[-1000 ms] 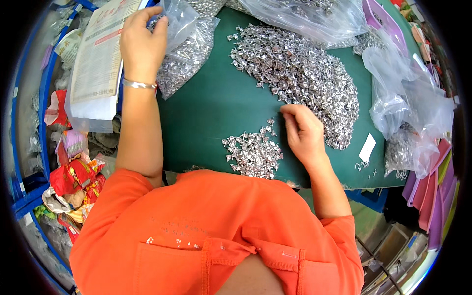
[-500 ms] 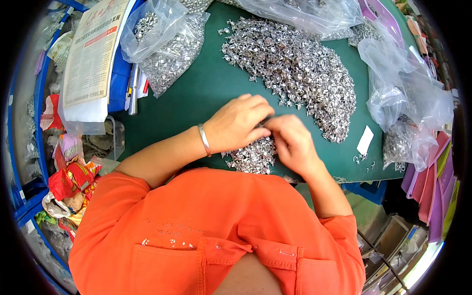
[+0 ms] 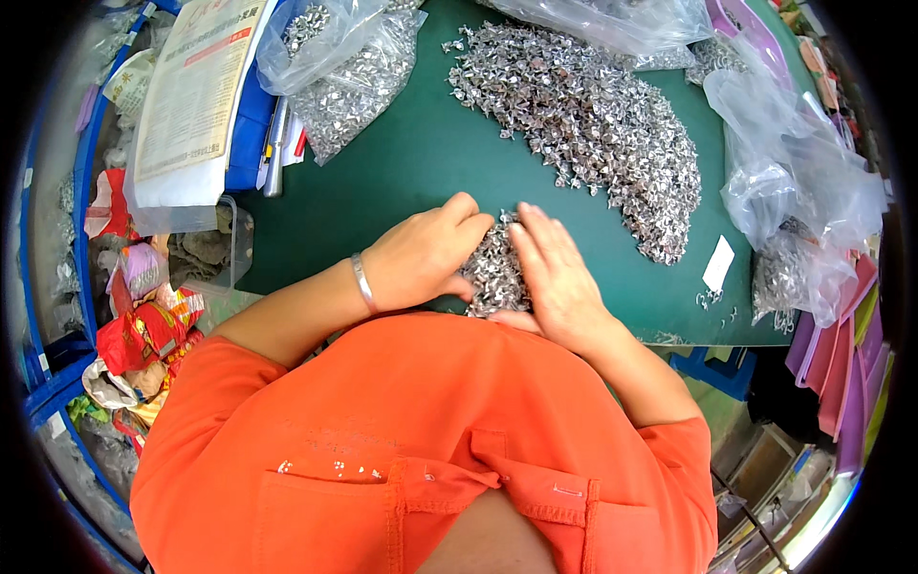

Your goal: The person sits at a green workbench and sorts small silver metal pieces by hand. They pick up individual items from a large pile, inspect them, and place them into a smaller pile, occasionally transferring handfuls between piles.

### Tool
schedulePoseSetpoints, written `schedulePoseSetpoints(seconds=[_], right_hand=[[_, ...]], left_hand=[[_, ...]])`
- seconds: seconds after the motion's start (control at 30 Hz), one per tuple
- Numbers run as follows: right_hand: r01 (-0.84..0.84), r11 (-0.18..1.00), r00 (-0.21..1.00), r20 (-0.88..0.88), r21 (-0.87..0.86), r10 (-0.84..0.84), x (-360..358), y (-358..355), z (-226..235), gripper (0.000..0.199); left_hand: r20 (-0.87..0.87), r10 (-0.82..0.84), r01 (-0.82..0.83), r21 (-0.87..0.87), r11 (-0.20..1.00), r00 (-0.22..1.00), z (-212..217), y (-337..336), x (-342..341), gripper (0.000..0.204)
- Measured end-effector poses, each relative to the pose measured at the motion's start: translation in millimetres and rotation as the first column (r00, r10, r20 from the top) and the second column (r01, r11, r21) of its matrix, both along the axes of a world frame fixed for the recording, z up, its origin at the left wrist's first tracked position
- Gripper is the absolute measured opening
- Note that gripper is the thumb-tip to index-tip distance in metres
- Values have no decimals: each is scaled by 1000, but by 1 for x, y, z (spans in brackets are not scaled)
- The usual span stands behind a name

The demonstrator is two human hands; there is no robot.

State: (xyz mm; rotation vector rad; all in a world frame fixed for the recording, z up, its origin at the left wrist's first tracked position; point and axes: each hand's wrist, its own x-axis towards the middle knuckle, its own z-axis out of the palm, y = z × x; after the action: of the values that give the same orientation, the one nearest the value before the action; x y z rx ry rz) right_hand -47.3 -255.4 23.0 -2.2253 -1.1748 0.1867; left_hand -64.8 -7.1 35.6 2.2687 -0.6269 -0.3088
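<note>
A small heap of shiny silver metal pieces (image 3: 496, 272) lies at the table's near edge, close against my orange shirt. My left hand (image 3: 428, 254) rests at the heap's left side, fingers bent and the thumb apart from them. On the other side, my right hand (image 3: 557, 275) lies with stretched fingers along the heap, its thumb at the near edge. Both palms face inward, and neither hand grips a piece that I can make out. Farther off spreads a large pile of similar small metal pieces (image 3: 598, 129) on the green table (image 3: 373, 201).
Clear bags of metal pieces (image 3: 359, 100) stand at the far left, beside a blue bin (image 3: 247, 143) topped with newspaper (image 3: 196, 91). More plastic bags (image 3: 784, 182) crowd the right edge, near a white slip (image 3: 717, 264). A clear tub (image 3: 241, 244) sits left of the table.
My hands were together above the small heap, fingers meeting. Now they have parted to either side of it, and the heap looks taller and narrower between them.
</note>
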Motion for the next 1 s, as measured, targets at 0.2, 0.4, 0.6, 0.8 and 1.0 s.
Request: schedulePoseSetpoints(seconds=[0.2, 0.4, 0.6, 0.8, 1.0], right_hand=[[20, 996, 973, 225, 91, -40, 20, 41, -7, 66], [82, 953, 988, 104, 290, -117, 37, 42, -11, 40], [635, 673, 588, -803, 379, -103, 46, 44, 4, 26], [754, 345, 390, -803, 560, 451, 48, 75, 29, 31], [608, 277, 600, -659, 744, 454, 48, 85, 50, 24]], left_hand=[[-360, 322, -407, -192, 893, 876, 6, 0, 9, 74], [-508, 277, -493, -358, 793, 815, 0, 24, 9, 42], [-787, -18, -782, -614, 104, 616, -5, -4, 11, 33], [-469, -590, -739, -556, -381, 657, -17, -34, 24, 44], [-486, -665, -819, -412, -399, 567, -19, -38, 21, 45]])
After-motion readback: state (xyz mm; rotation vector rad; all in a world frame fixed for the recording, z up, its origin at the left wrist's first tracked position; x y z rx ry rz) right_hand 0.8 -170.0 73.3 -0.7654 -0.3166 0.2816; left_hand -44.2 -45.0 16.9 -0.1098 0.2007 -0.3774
